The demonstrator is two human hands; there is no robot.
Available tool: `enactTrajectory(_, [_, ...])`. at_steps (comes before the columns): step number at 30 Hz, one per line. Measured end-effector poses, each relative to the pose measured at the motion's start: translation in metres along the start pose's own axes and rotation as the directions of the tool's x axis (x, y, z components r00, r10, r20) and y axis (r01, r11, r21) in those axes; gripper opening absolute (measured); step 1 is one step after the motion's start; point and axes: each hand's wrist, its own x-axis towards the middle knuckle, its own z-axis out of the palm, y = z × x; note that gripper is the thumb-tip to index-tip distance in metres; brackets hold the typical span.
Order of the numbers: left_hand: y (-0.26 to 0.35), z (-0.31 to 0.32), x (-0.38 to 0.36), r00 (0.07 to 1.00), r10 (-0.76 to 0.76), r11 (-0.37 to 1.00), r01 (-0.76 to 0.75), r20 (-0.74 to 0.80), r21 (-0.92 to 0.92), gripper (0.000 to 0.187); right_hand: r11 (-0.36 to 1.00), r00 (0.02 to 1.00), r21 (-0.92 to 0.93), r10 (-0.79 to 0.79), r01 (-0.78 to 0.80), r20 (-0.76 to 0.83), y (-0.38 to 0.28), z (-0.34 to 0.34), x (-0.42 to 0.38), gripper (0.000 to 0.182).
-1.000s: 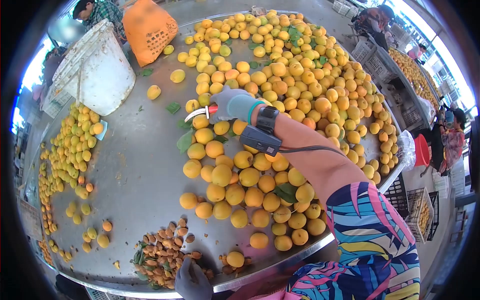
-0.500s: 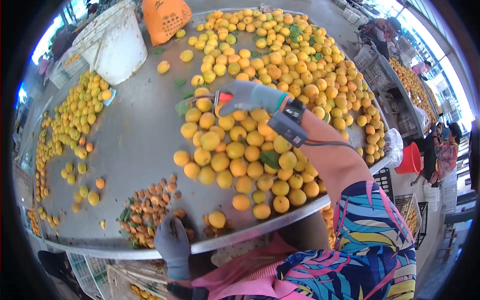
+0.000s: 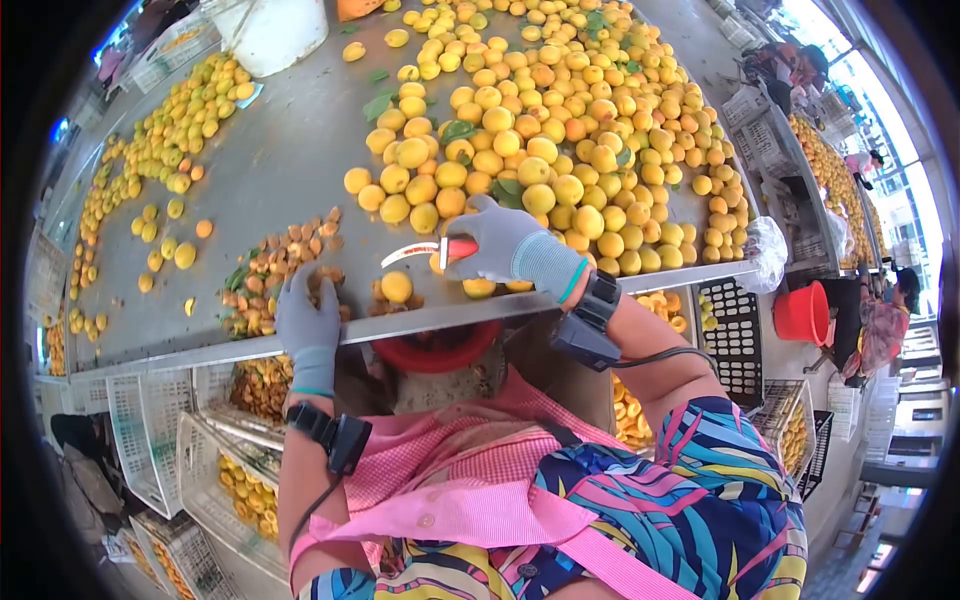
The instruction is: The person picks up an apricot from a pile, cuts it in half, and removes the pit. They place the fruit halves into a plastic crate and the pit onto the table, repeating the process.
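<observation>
My right hand (image 3: 495, 243), in a grey glove, grips a curved knife (image 3: 412, 251) by its red handle, the blade pointing left over the table's near edge. Under the blade lies a single yellow-orange apricot (image 3: 397, 287) among brownish scraps. My left hand (image 3: 307, 318), gloved too, rests at the right side of a heap of brown apricot stones (image 3: 262, 288) mixed with leaves. Its thumb stands apart from the fingers, and nothing shows between them. A large spread of whole apricots (image 3: 590, 165) lies beyond my right hand.
The metal table (image 3: 285, 140) carries more apricots (image 3: 165, 140) along its left side and a white bucket (image 3: 270, 35) at the back. Crates (image 3: 215, 480) of fruit stand below the edge. A red bucket (image 3: 802, 312) and a seated person (image 3: 888, 320) are at right.
My right hand has drawn back with the knife from the apricot pile towards the near edge. My left hand stays by the stones. The view has tilted down, showing more of the apron and crates.
</observation>
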Motion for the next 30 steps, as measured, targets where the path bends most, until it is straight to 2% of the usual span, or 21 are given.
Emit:
enactTrajectory(1, [-0.004, 0.005, -0.003, 0.988, 0.106, 0.993, -0.111, -0.112, -0.038, 0.031, 1.0, 1.0, -0.001, -0.007, 0.007, 0.004, 0.001, 0.003, -0.003, 0.051])
enactTrajectory(3, [0.007, 0.0, -0.011, 0.982, 0.137, 0.987, -0.147, -0.128, -0.068, 0.033, 0.959, 0.996, 0.271, -0.089, 0.088, -0.008, 0.005, 0.002, -0.003, 0.052])
enactTrajectory(4, [0.013, -0.001, -0.015, 0.964, 0.187, 0.974, -0.207, -0.19, -0.092, 0.034, 0.916, 0.994, 0.399, -0.081, 0.046, 0.072, 0.012, -0.003, -0.005, 0.047])
enactTrajectory(5, [0.018, -0.001, -0.02, 0.938, 0.237, 0.956, -0.272, -0.252, -0.113, 0.035, 0.917, 0.994, 0.397, -0.081, 0.046, 0.072, 0.011, -0.006, -0.015, 0.047])
enactTrajectory(7, [0.024, 0.007, -0.033, 0.918, 0.248, 0.946, -0.298, -0.309, -0.127, 0.037, 0.567, 0.987, 0.808, 0.114, -0.16, 0.115, 0.009, -0.009, -0.035, 0.04])
enactTrajectory(8, [0.029, 0.013, -0.04, 0.986, 0.079, 0.854, -0.143, -0.148, -0.5, 0.039, 0.411, 0.985, 0.898, 0.125, -0.159, 0.118, 0.004, -0.009, -0.046, 0.036])
enactTrajectory(9, [0.046, 0.008, -0.047, 0.997, -0.024, 0.631, 0.074, 0.076, -0.772, 0.041, 0.41, 0.985, 0.898, 0.129, -0.158, 0.114, 0.001, -0.005, -0.054, 0.036])
enactTrajectory(10, [0.063, 0.003, -0.056, 0.981, 0.036, 0.404, 0.161, 0.191, -0.901, 0.05, 0.273, 0.983, 0.95, 0.142, -0.153, 0.118, -0.002, -0.001, -0.061, 0.039])
enactTrajectory(12, [0.089, -0.009, -0.07, 0.959, 0.133, 0.364, 0.188, 0.251, -0.912, 0.052, 0.056, 0.983, 0.994, 0.166, -0.093, 0.082, -0.008, 0.011, -0.071, 0.041])
enactTrajectory(13, [0.097, -0.012, -0.075, 0.926, 0.226, 0.328, 0.221, 0.303, -0.919, 0.054, 0.051, 0.983, 0.995, 0.169, -0.085, 0.076, -0.012, 0.012, -0.077, 0.041])
enactTrajectory(14, [0.105, -0.01, -0.078, 0.924, 0.232, 0.332, 0.217, 0.303, -0.918, 0.054, 0.051, 0.986, 0.991, 0.124, -0.121, 0.114, -0.017, 0.011, -0.084, 0.04])
enactTrajectory(16, [0.115, -0.004, -0.079, 0.918, 0.346, 0.183, 0.14, 0.196, -0.973, 0.059, 0.042, 0.987, 0.988, 0.066, -0.148, 0.145, -0.024, 0.02, -0.09, 0.041])
enactTrajectory(17, [0.114, -0.004, -0.079, 0.916, 0.351, 0.189, 0.136, 0.196, -0.973, 0.059, 0.037, 0.988, 0.989, 0.065, -0.141, 0.139, -0.03, 0.022, -0.094, 0.041])
enactTrajectory(19, [0.109, -0.004, -0.078, 0.891, 0.396, 0.369, 0.065, 0.22, -0.927, 0.062, 0.042, 0.982, 0.981, 0.038, -0.189, 0.187, -0.041, 0.024, -0.104, 0.043])
enactTrajectory(20, [0.108, -0.005, -0.081, 0.889, 0.4, 0.374, 0.065, 0.224, -0.925, 0.062, 0.034, 0.984, 0.984, 0.029, -0.177, 0.176, -0.045, 0.022, -0.109, 0.044])
enactTrajectory(22, [0.109, -0.009, -0.086, 0.869, 0.357, 0.057, 0.345, 0.342, -0.937, 0.062, -0.027, 0.984, 0.984, 0.012, -0.177, 0.177, -0.048, 0.023, -0.118, 0.04])
enactTrajectory(23, [0.111, -0.014, -0.088, 0.869, 0.359, 0.064, 0.342, 0.341, -0.938, 0.062, -0.08, 0.984, 0.981, -0.008, -0.178, 0.178, -0.049, 0.022, -0.122, 0.037])
enactTrajectory(24, [0.113, -0.021, -0.091, 0.867, 0.33, -0.184, 0.448, 0.374, -0.875, 0.059, -0.084, 0.985, 0.981, -0.012, -0.174, 0.173, -0.052, 0.021, -0.127, 0.037])
enactTrajectory(25, [0.114, -0.027, -0.093, 0.858, 0.309, -0.423, 0.511, 0.411, -0.748, 0.057, 0.043, 0.992, 0.992, 0.041, -0.123, 0.121, -0.056, 0.019, -0.133, 0.036])
enactTrajectory(26, [0.113, -0.03, -0.095, 0.839, 0.271, -0.478, 0.543, 0.472, -0.691, 0.057, 0.17, 0.994, 0.982, 0.086, -0.077, 0.063, -0.059, 0.02, -0.138, 0.036])
enactTrajectory(30, [0.105, -0.035, -0.103, 0.791, 0.299, -0.601, 0.59, 0.533, -0.538, 0.057, 0.115, 0.994, 0.993, 0.099, 0.032, -0.043, -0.065, 0.027, -0.153, 0.051])
